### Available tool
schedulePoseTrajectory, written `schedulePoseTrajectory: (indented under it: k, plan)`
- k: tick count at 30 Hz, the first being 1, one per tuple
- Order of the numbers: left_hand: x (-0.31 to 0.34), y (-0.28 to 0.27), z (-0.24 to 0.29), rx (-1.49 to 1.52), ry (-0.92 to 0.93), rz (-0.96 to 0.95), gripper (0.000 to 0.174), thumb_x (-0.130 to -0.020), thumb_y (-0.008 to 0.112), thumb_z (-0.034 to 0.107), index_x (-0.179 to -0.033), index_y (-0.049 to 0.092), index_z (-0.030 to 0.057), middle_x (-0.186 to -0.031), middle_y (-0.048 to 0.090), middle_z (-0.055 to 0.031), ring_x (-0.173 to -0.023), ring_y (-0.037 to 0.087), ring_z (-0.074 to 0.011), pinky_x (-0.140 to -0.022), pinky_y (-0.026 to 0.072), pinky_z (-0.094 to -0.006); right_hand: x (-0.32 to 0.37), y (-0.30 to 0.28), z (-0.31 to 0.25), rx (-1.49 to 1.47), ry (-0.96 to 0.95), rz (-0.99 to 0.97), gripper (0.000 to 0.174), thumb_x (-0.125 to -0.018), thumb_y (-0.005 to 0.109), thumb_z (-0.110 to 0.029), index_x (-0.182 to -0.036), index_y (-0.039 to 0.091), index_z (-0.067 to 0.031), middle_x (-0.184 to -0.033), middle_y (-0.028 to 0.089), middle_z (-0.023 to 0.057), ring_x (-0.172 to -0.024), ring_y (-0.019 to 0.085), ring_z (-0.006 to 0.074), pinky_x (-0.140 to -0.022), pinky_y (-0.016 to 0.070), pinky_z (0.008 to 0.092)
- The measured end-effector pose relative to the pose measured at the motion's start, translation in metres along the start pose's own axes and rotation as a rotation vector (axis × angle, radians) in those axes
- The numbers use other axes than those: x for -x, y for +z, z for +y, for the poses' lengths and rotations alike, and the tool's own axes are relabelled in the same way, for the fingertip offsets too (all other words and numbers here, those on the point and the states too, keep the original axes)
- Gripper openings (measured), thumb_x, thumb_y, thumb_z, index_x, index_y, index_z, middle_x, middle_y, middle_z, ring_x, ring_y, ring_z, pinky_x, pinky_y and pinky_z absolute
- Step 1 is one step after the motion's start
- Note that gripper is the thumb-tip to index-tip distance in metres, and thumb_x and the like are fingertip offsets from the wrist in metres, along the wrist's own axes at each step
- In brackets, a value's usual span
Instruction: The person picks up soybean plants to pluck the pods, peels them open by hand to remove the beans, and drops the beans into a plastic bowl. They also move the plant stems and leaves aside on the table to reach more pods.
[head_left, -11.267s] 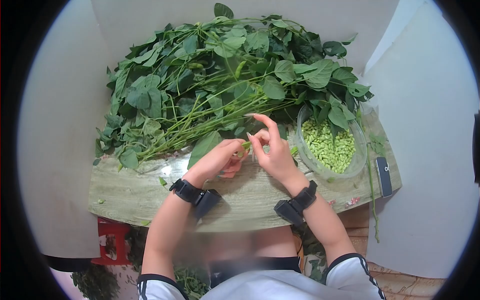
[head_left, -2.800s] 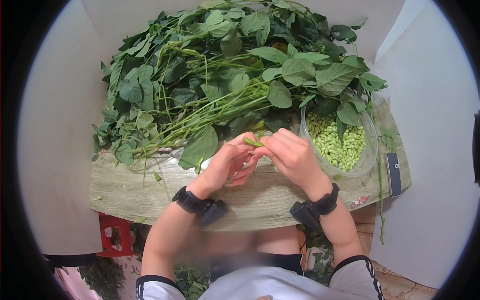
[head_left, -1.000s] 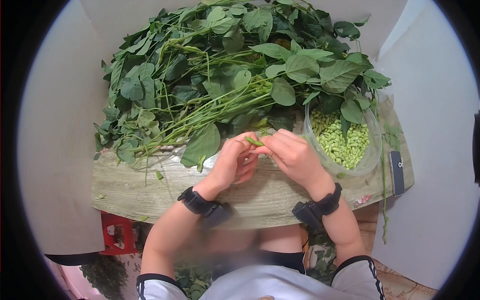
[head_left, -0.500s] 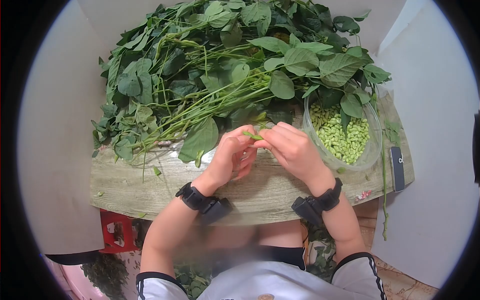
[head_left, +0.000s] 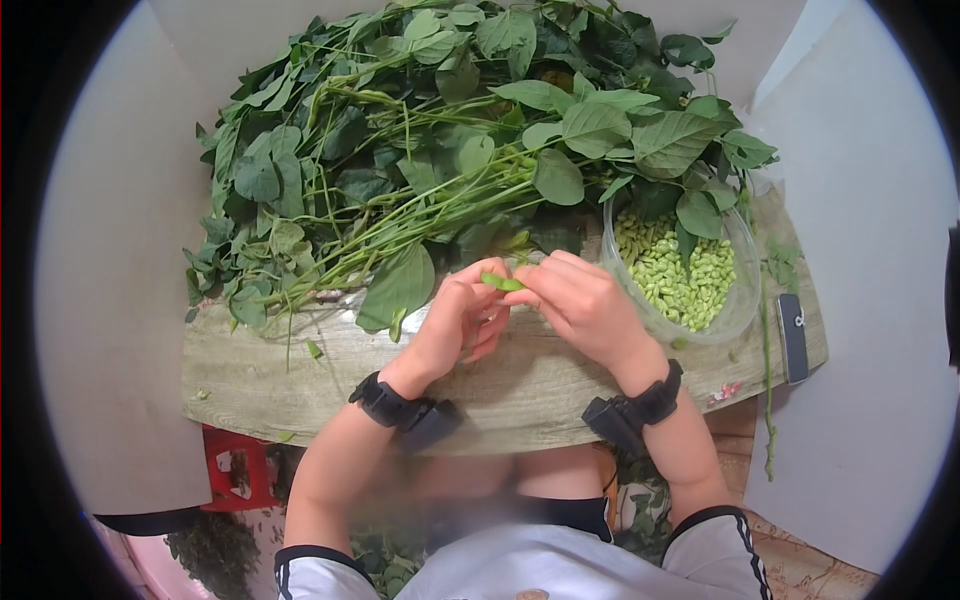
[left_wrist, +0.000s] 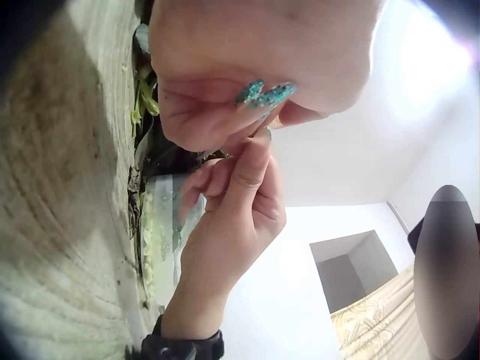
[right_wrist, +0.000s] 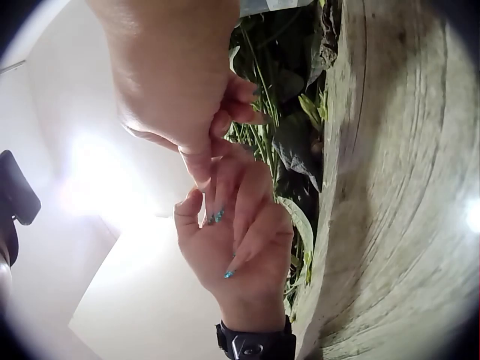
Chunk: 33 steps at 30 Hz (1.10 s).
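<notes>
In the head view a green soybean pod [head_left: 502,282] lies between the two hands, above the front part of the table. My left hand [head_left: 450,315] pinches its left end between thumb and finger. The pod's right end is in the fingertips of my right hand [head_left: 585,300], whose back faces the camera. Both wrist views show the fingertips of the two hands meeting, and the pod is hidden there by the fingers. Right of the hands stands a clear plastic tub [head_left: 748,305] with many shelled green soybeans [head_left: 690,280] in it.
A big heap of leafy soybean plants [head_left: 400,170] covers the back of the wooden table [head_left: 300,385], and some leaves hang over the tub. A phone [head_left: 793,338] lies at the right edge. A red stool [head_left: 240,468] stands below, left. White panels [head_left: 120,300] flank the table.
Since the oldest frame, the right hand has turned over and its raised index finger has closed on the pod. Over the last second, the pod has tilted slightly and the hands have hardly moved.
</notes>
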<state>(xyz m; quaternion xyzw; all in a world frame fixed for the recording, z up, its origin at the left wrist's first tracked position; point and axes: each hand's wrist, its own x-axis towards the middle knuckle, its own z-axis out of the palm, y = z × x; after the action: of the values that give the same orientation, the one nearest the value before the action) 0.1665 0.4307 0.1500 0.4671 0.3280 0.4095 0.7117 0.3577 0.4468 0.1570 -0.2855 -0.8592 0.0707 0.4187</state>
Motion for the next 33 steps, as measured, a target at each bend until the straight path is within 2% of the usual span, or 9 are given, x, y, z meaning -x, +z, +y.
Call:
schedulePoseTrajectory:
  k: [7,19,21,25,27,28,30,31,33]
  plan:
    - [0.0,0.0,-0.001,0.028,-0.001,-0.011,0.021,-0.091,0.042,0.03,-0.093,0.046,0.0094,-0.081,0.045,-0.0002,-0.055,0.037,-0.007,-0.038,0.0291,-0.02,0.002,0.0,0.004,0.012,0.018,-0.039,0.023,-0.08,0.075,-0.011,-0.097,0.064,0.0009,-0.079,0.058,0.0115,-0.072,0.057,0.0289,-0.063,0.0476,0.0382]
    - [0.0,0.0,-0.002,-0.041,-0.026,0.018,0.019,-0.092,0.042,0.025,-0.1,0.047,0.0092,-0.073,0.042,0.0014,-0.058,0.038,-0.0073,-0.042,0.0317,-0.0223,0.003,0.008,0.001,-0.06,0.096,-0.017,0.014,-0.087,0.07,-0.01,-0.096,0.065,0.0001,-0.078,0.06,0.0127,-0.073,0.059,0.0312,-0.064,0.0477,0.0381]
    - [0.001,0.006,-0.002,-0.079,0.038,0.102,0.016,-0.093,0.038,0.02,-0.092,0.046,0.0063,-0.067,0.042,-0.0003,-0.052,0.038,-0.0083,-0.04,0.0302,-0.0237,0.002,0.009,-0.003,-0.177,0.182,0.021,0.01,-0.091,0.065,-0.012,-0.091,0.062,-0.0022,-0.077,0.06,0.0141,-0.074,0.06,0.0321,-0.064,0.0481,0.0401]
    - [0.002,0.007,-0.001,-0.142,0.028,0.116,0.015,-0.094,0.039,0.019,-0.094,0.047,0.0062,-0.066,0.042,-0.0004,-0.052,0.039,-0.0084,-0.04,0.0307,-0.024,0.0,0.005,-0.012,-0.263,0.324,-0.021,0.013,-0.095,0.063,-0.016,-0.093,0.065,-0.0028,-0.078,0.062,0.0155,-0.072,0.061,0.0341,-0.063,0.0484,0.039]
    - [0.002,0.008,-0.001,-0.22,-0.014,0.161,0.015,-0.094,0.039,0.017,-0.093,0.047,0.0052,-0.064,0.041,-0.0001,-0.052,0.039,-0.0083,-0.042,0.0305,-0.024,0.001,0.009,-0.012,-0.332,0.398,-0.019,0.02,-0.099,0.059,-0.02,-0.092,0.067,-0.0028,-0.07,0.061,0.0127,-0.063,0.062,0.0268,-0.057,0.0464,0.0355]
    - [0.001,0.005,-0.003,-0.221,-0.013,0.162,0.015,-0.094,0.039,0.017,-0.093,0.047,0.0052,-0.064,0.041,-0.0001,-0.052,0.039,-0.0083,-0.042,0.0305,-0.024,0.001,0.01,-0.014,-0.333,0.396,-0.02,0.02,-0.099,0.059,-0.02,-0.092,0.067,-0.0028,-0.07,0.061,0.0127,-0.063,0.062,0.0268,-0.057,0.0464,0.0355]
    - [-0.002,0.001,-0.009,-0.353,0.244,0.163,0.015,-0.093,0.038,0.015,-0.091,0.048,0.0034,-0.068,0.042,-0.0011,-0.053,0.039,-0.008,-0.045,0.0315,-0.0247,0.004,0.012,-0.019,-0.592,0.637,-0.134,0.026,-0.101,0.057,-0.022,-0.088,0.067,-0.002,-0.063,0.058,0.0064,-0.055,0.059,0.0153,-0.051,0.0434,0.0306]
    - [-0.001,0.002,-0.009,-0.351,0.241,0.164,0.015,-0.093,0.038,0.015,-0.091,0.048,0.0034,-0.068,0.042,-0.0011,-0.053,0.039,-0.008,-0.045,0.0315,-0.0247,0.005,0.014,-0.021,-0.593,0.639,-0.136,0.026,-0.101,0.057,-0.022,-0.088,0.067,-0.002,-0.063,0.058,0.0064,-0.055,0.059,0.0153,-0.051,0.0434,0.0306]
    - [0.0,0.006,-0.004,-0.373,0.299,0.179,0.016,-0.092,0.038,0.013,-0.089,0.049,0.002,-0.074,0.044,-0.0017,-0.054,0.039,-0.0075,-0.049,0.0326,-0.0254,0.005,0.018,-0.023,-0.706,0.737,-0.176,0.028,-0.102,0.056,-0.023,-0.088,0.068,-0.0018,-0.059,0.056,0.0013,-0.053,0.056,0.0077,-0.049,0.0413,0.0259]
